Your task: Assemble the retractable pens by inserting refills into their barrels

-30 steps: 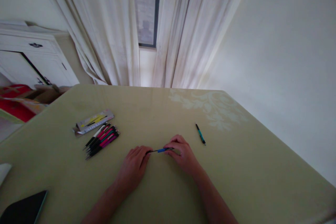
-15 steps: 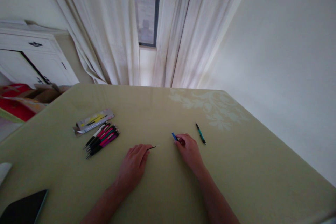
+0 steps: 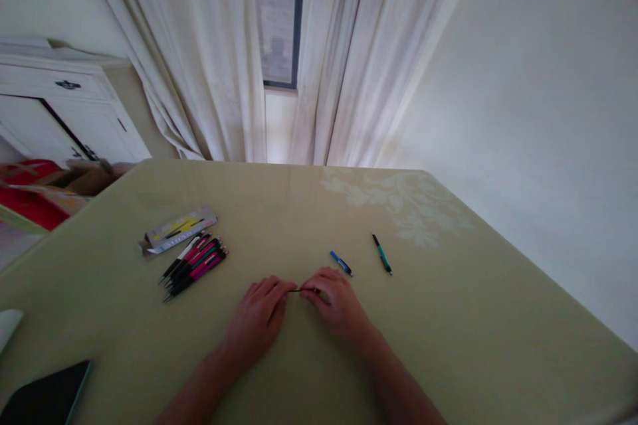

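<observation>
My left hand (image 3: pixel 256 319) and my right hand (image 3: pixel 336 305) meet near the middle of the olive-green table (image 3: pixel 448 319). Both pinch a thin dark pen part (image 3: pixel 298 290) that spans the small gap between their fingertips. A short blue pen piece (image 3: pixel 341 263) lies on the cloth just beyond my right hand. Further right rests a teal pen (image 3: pixel 382 254). To the left sits a bundle of several pink and black pens (image 3: pixel 194 265), with a flat pen package (image 3: pixel 178 229) behind it.
A dark tablet or phone (image 3: pixel 44 398) lies at the near left corner. White curtains (image 3: pixel 319 53) and a window hang behind the table. A white cabinet (image 3: pixel 54 106) and red fabric (image 3: pixel 27 202) are at the left.
My right hand pulled the blue piece off the pen, laid it on the table beside the teal pen, then came back to the thin part held by my left hand.
</observation>
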A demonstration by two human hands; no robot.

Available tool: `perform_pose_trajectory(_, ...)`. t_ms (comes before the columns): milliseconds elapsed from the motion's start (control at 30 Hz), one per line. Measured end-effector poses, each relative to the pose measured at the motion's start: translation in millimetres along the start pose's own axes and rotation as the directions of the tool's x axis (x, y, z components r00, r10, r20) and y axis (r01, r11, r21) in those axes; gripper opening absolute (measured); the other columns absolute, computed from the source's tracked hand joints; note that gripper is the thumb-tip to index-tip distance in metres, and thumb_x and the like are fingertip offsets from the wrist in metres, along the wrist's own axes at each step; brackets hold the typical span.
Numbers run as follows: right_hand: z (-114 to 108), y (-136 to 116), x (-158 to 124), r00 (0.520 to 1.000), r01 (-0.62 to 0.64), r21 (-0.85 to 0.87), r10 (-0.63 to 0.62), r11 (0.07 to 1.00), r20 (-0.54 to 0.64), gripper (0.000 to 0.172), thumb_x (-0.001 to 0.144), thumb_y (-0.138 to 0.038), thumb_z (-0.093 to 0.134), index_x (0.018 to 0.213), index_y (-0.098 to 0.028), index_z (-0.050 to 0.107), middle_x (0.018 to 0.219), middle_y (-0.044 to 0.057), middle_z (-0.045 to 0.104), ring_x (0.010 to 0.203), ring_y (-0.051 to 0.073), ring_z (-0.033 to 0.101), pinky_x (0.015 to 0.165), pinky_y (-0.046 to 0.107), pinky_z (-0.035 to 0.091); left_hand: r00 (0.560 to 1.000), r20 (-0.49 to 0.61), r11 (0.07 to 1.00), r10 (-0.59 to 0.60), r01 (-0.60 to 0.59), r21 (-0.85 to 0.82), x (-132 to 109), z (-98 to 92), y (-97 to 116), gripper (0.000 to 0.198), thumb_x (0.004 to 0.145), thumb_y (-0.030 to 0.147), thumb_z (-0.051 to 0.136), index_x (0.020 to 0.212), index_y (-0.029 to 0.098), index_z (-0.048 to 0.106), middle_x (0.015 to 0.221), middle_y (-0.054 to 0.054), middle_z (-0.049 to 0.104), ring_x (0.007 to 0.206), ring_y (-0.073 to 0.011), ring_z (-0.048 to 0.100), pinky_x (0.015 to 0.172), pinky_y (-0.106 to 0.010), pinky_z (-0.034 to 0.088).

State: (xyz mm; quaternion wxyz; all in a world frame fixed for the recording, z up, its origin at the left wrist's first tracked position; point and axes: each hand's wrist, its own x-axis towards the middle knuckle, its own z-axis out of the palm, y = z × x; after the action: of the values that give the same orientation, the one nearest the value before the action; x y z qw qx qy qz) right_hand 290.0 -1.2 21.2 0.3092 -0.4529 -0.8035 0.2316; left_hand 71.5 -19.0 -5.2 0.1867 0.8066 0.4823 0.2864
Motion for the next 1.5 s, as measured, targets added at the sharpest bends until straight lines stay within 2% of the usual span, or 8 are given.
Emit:
perform_pose_trajectory(333,-29.5,19.5,-0.5,0.991,-0.055,0.101,0.067,0.993,-0.118,0.006,0.092,-0.020,0.069,0.088,-0.021,0.074,0.087,0.003,0.069,0.087,0.020,0.065,0.082,0.032,0.050,0.981,-0.123,0.989,-0.147,0.143,-0.045,2.4,0.3,-1.5,0.026,0.105,0.034,0.042,0.099,0.022,0.064,0.095,-0.006,0.072,0.091,-0.0246,0.068,0.086,-0.041,0.053)
perform_pose_trajectory(533,-23.3,22.8,-0.5,0.969,-0.178,-0.235,0.128,0.956,-0.213,0.009,0.086,-0.016,0.069,0.077,-0.020,0.067,0.085,0.005,0.066,0.087,0.023,0.062,0.084,0.036,0.046,0.978,-0.086,0.981,-0.188,0.183,-0.063,2.2,-0.8,-3.2,0.028,0.105,0.038,0.047,0.103,0.024,0.070,0.100,-0.006,0.071,0.095,-0.0240,0.067,0.088,-0.039,0.052)
perform_pose_trajectory(667,-8.0,18.7,0.8,0.976,-0.205,-0.391,0.158,0.897,-0.149,0.012,0.087,-0.020,0.070,0.077,-0.020,0.064,0.087,0.006,0.067,0.089,0.026,0.062,0.084,0.038,0.045,0.984,-0.055,0.985,-0.168,0.165,-0.059,1.8,0.0,-5.6,0.026,0.104,0.038,0.052,0.106,0.026,0.075,0.099,-0.005,0.070,0.094,-0.0236,0.067,0.088,-0.038,0.053)
perform_pose_trajectory(767,-3.1,18.3,0.9,0.976,-0.209,-0.414,0.161,0.886,-0.147,0.013,0.090,-0.027,0.069,0.080,-0.021,0.063,0.089,0.006,0.067,0.090,0.026,0.062,0.084,0.038,0.045,0.987,-0.052,0.986,-0.154,0.151,-0.065,1.9,0.4,-6.6,0.025,0.103,0.036,0.054,0.107,0.025,0.076,0.098,-0.005,0.070,0.093,-0.0230,0.068,0.088,-0.037,0.053)
perform_pose_trajectory(967,-17.8,39.8,-2.2,0.919,-0.336,-0.427,0.192,0.840,-0.345,0.006,0.094,-0.022,0.060,0.097,-0.021,0.065,0.101,0.009,0.067,0.095,0.028,0.061,0.085,0.039,0.046,0.986,-0.071,0.988,-0.150,0.147,-0.050,1.2,3.7,-8.8,0.025,0.102,0.035,0.054,0.105,0.024,0.076,0.098,-0.005,0.071,0.093,-0.0232,0.068,0.088,-0.038,0.054)
perform_pose_trajectory(1200,-29.3,70.5,-9.2,0.888,-0.400,-0.404,0.240,0.823,-0.391,0.012,0.096,-0.020,0.051,0.091,-0.022,0.062,0.092,0.008,0.067,0.086,0.025,0.064,0.077,0.034,0.046,0.989,-0.070,0.985,-0.133,0.124,-0.121,1.0,2.7,-10.1,0.027,0.102,0.030,0.051,0.113,0.026,0.075,0.103,-0.005,0.073,0.097,-0.0225,0.069,0.090,-0.039,0.055)
perform_pose_trajectory(1400,-34.8,59.0,-5.1,0.882,-0.350,-0.337,0.187,0.874,-0.432,0.014,0.097,-0.027,0.054,0.091,-0.021,0.065,0.095,0.010,0.066,0.094,0.028,0.062,0.087,0.041,0.048,0.977,-0.125,0.963,-0.172,0.140,-0.230,3.0,-0.7,-6.6,0.022,0.099,0.039,0.059,0.092,0.024,0.074,0.094,-0.004,0.077,0.091,-0.0224,0.071,0.086,-0.037,0.057)
perform_pose_trajectory(1500,-24.6,30.1,-1.1,0.949,-0.171,-0.143,0.124,0.975,-0.289,0.011,0.098,-0.028,0.060,0.098,-0.020,0.068,0.098,0.008,0.067,0.094,0.024,0.063,0.087,0.036,0.050,0.976,-0.154,0.955,-0.152,0.105,-0.279,4.0,-3.9,-3.4,0.023,0.099,0.041,0.060,0.092,0.024,0.075,0.092,-0.005,0.077,0.089,-0.0216,0.072,0.083,-0.035,0.058)
